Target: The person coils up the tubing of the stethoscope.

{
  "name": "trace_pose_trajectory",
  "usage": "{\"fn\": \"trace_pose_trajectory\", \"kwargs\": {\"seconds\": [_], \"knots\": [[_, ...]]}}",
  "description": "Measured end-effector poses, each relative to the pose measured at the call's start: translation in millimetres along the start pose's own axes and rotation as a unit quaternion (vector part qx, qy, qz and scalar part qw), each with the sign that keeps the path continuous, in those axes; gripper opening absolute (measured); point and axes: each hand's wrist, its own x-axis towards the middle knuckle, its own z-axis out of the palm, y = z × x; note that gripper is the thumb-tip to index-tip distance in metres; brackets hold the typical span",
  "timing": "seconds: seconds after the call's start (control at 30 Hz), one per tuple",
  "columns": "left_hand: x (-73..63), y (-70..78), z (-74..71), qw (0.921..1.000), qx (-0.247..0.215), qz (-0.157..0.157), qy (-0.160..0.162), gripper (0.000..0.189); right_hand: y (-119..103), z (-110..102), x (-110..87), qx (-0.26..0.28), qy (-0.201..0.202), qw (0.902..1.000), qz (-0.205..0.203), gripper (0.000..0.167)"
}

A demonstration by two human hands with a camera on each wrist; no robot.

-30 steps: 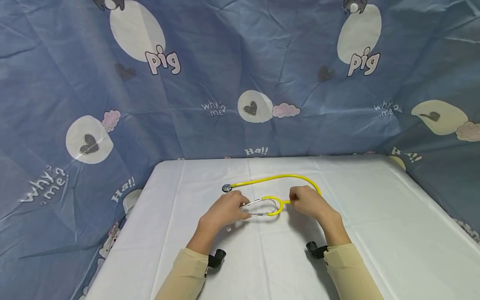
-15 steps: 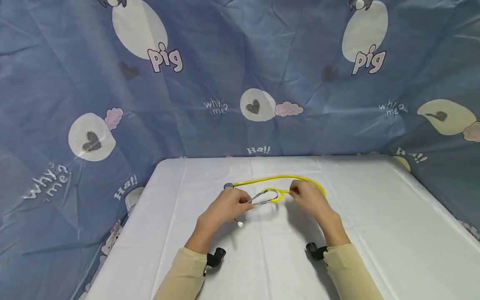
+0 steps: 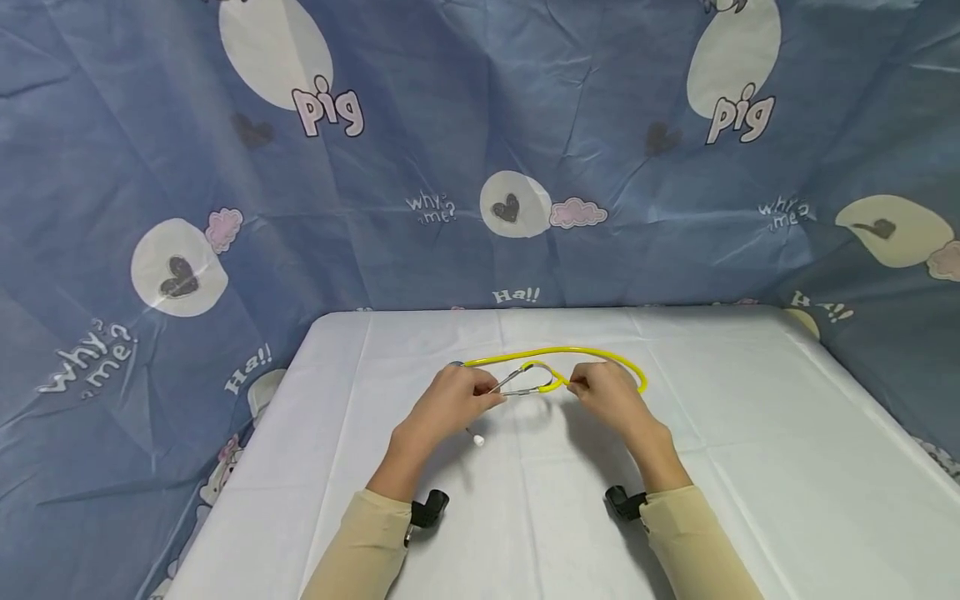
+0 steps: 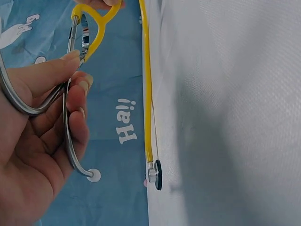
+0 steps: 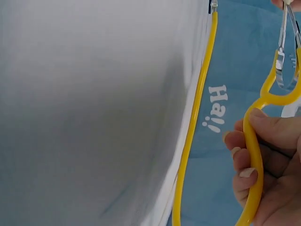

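Note:
A yellow stethoscope [image 3: 558, 350] is held by both hands over the white table. My left hand [image 3: 452, 402] pinches its metal ear tubes [image 4: 66, 108] between thumb and fingers; one white ear tip [image 3: 478, 440] sticks out below that hand. My right hand [image 3: 611, 393] grips the yellow tubing [image 5: 254, 160] just below the Y-shaped fork [image 5: 265, 98]. Beyond the hands the rest of the tubing curves back left to the round chest piece [image 4: 154, 175], which is mostly hidden behind the left hand in the head view.
A white cloth [image 3: 750, 433] covers the table. Behind it hangs a blue printed curtain [image 3: 420, 125]. Each wrist wears a small black camera, one on the left [image 3: 431, 508] and one on the right [image 3: 624, 503].
Both hands have risen slightly away from the person, lifting the ear tubes and fork off the table. The ear tubes have tilted, and an ear tip now shows more below the left hand.

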Motion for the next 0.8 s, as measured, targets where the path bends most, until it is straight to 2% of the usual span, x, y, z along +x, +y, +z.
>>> {"fn": "trace_pose_trajectory", "kwargs": {"seconds": [0.2, 0.3, 0.4, 0.6, 0.7, 0.8], "knots": [[2.4, 0.1, 0.1, 0.9998, 0.000, 0.003, 0.020, 0.018, -8.3, 2.2, 0.4, 0.028, -0.020, 0.9994, -0.004, 0.012], [3.9, 0.7, 0.1, 0.9994, 0.000, 0.006, 0.035, 0.026, -12.0, 3.4, 0.7, 0.045, -0.044, 0.9978, -0.021, 0.029], [4.6, 1.3, -0.1, 0.9986, 0.000, 0.006, 0.052, 0.023, -16.7, 4.7, -0.3, 0.058, -0.071, 0.9949, -0.042, 0.041], [2.2, 1.4, -1.7, 0.9976, 0.006, -0.012, 0.068, 0.018, -32.4, 5.9, -3.3, 0.053, -0.110, 0.9897, -0.075, 0.039], [1.4, 0.9, -2.4, 0.9970, 0.006, -0.017, 0.076, 0.019, -39.7, 5.2, -4.1, 0.044, -0.111, 0.9898, -0.077, 0.038], [2.5, 0.1, -2.3, 0.9964, 0.008, -0.009, 0.083, 0.021, -45.3, 4.2, -4.3, 0.029, -0.101, 0.9908, -0.085, 0.043]]}}
